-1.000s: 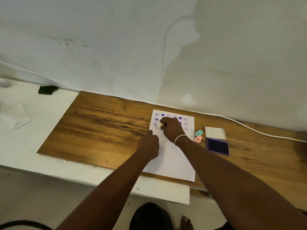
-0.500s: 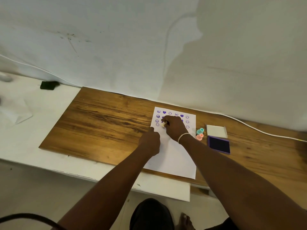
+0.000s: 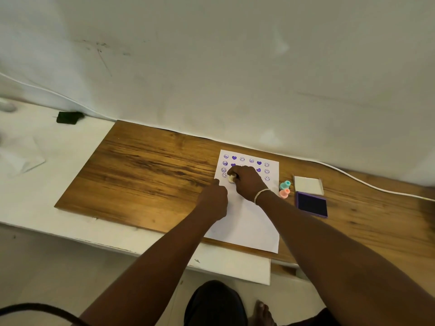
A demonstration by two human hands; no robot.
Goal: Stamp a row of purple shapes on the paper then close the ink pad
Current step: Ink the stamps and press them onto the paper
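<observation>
Right hand (image 3: 247,182) pinching pale stamp (image 3: 231,178), now lower on paper (image 3: 247,222), left hand (image 3: 213,202) fisted, empty

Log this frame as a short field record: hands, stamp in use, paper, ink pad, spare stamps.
right hand: grips small cream round stamp, pressing it on the paper
left hand: fist resting on the paper's left edge
white paper sheet: purple smileys and hearts in rows near its far end
purple ink pad: open, right of paper
white lid: lying beyond the pad
spare stamps: teal stamp, pink stamp, between paper and pad
</observation>
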